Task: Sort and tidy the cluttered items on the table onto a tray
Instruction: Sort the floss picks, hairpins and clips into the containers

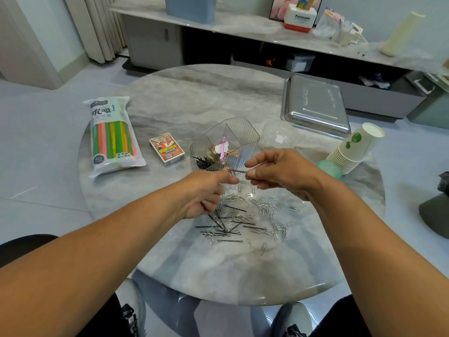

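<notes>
Both hands meet at frame centre, just above the clutter. Left hand (206, 193) and right hand (279, 173) each pinch one end of a black hairpin (239, 171) between thumb and fingertips; pin is horizontal, held in the air just in front of the clear divided organizer (245, 135). Other fingers of both hands loosely curled.

Organizer sits centre frame on the round marble table (184, 98). Front-left compartment holds a bunch of black pins; middle one holds a pink clip and some wooden-looking clips, cannot tell exactly what they are.

Below the hands, lower centre: loose pile of silver paper clips (269, 210) mixed with more black hairpins (230, 240), all lying flat on the table, spread toward the right.

Metal tray (315, 105) is upper right on the table, near the far edge, well apart from the pile. Nothing visible in it but reflections.

Clear plastic lid or dish (279, 137) between organizer and tray, just beside the organizer. Stack of paper cups (354, 149) lying tilted at right edge of the table, with a green round object (330, 169) touching its near end.

Left side: bag of coloured straws (111, 137) lying flat, card box (167, 149) between it and the organizer.

Background upper frame: low cabinet with a Panasonic box (301, 18)
</notes>
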`<state>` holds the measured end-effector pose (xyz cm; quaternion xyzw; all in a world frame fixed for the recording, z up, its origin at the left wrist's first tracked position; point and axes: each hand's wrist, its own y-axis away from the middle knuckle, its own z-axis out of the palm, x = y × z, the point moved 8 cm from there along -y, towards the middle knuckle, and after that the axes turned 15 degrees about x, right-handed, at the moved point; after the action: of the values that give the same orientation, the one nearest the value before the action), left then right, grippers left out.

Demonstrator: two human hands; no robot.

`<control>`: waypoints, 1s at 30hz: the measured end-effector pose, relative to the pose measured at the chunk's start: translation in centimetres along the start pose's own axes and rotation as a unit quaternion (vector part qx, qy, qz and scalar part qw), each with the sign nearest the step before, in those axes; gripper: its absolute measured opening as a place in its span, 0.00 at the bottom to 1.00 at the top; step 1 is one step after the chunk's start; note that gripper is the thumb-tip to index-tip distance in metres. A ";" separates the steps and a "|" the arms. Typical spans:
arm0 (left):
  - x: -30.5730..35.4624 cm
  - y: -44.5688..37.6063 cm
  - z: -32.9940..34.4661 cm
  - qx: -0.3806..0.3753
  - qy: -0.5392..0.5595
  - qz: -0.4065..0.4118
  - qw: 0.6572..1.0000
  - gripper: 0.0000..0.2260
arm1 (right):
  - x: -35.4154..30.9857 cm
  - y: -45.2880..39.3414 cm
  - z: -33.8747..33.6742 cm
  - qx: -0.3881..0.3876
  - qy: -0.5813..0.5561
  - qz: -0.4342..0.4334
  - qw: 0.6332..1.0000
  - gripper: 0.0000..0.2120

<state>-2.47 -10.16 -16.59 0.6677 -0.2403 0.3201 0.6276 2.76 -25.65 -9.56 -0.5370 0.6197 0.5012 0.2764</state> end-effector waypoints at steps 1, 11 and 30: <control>0.1 0.1 0.0 -0.007 0.016 -0.004 1.000 0.17 | 0.1 0.0 0.0 -0.001 -0.008 0.010 1.000 0.07; -0.7 0.4 0.2 0.002 -0.030 0.014 0.999 0.14 | 0.7 0.0 -0.5 -0.010 0.113 0.020 0.993 0.05; 2.0 1.9 -0.1 0.030 -0.268 0.159 0.950 0.32 | -0.7 1.1 2.7 -0.126 0.145 -0.097 0.977 0.09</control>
<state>-2.49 -10.13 -13.79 0.7009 -0.4930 0.2318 0.4604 1.38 -22.99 -9.50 -0.6919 0.5302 0.4626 0.1614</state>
